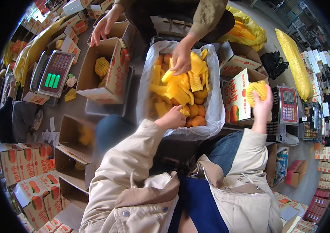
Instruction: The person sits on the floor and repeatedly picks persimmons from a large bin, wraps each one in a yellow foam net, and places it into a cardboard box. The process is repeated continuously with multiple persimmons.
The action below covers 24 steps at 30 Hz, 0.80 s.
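My right hand (pixel 261 102) grips a fruit in a yellow foam net (pixel 255 92), raised over the side of a printed carton (pixel 236 100). My left hand (pixel 172 118) reaches into a crate lined with white plastic (pixel 216 122), its fingertips against a bit of yellow foam net; whether they grip it is unclear. Orange persimmon-like fruits (pixel 199 121) and loose yellow foam nets (pixel 179 90) fill this crate. Across from me, a co-worker's hand (pixel 181 59) holds a yellow foam net above the pile. The co-worker's other hand (pixel 104 27) hovers over an open carton (pixel 98 70) containing netted fruit.
Digital scales stand left (pixel 56 72) and right (pixel 288 104). Open cartons (pixel 73 163) are stacked by my left knee, beside closed printed cartons (pixel 37 195). A long yellow bag (pixel 296 64) lies on the floor at right. Another person (pixel 22 116) sits at far left.
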Tool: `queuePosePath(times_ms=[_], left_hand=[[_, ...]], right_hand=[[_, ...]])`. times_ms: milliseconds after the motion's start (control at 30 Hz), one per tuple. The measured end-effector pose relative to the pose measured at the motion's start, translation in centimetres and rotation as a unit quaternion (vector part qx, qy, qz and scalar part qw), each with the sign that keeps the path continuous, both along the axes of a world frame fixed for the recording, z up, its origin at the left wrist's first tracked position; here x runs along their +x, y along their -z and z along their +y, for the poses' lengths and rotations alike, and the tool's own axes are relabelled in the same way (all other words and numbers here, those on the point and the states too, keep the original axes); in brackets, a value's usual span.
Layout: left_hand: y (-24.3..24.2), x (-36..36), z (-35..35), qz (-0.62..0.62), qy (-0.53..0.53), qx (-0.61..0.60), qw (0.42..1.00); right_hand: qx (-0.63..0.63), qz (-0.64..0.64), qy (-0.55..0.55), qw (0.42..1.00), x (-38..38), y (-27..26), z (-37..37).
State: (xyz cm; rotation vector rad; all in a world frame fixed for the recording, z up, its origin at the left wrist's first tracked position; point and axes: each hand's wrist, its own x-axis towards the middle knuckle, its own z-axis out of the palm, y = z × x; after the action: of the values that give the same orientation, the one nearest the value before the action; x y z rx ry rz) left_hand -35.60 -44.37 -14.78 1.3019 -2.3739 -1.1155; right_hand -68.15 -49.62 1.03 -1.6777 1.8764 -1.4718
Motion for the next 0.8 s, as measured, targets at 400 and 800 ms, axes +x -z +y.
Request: queuePosePath(times_ms=[400, 800], left_hand=[[-7.3, -0.5, -2.5, 0.189, -0.276, 0.062, 0.941], [-10.0, 0.7, -1.7, 0.376, -0.229, 0.396, 0.806]], right_hand=[[0.11, -0.015, -0.304, 0.946, 12.7, 5.5, 3.2], [0.132, -0.318, -0.315, 0.884, 15.9, 3.8, 2.4]])
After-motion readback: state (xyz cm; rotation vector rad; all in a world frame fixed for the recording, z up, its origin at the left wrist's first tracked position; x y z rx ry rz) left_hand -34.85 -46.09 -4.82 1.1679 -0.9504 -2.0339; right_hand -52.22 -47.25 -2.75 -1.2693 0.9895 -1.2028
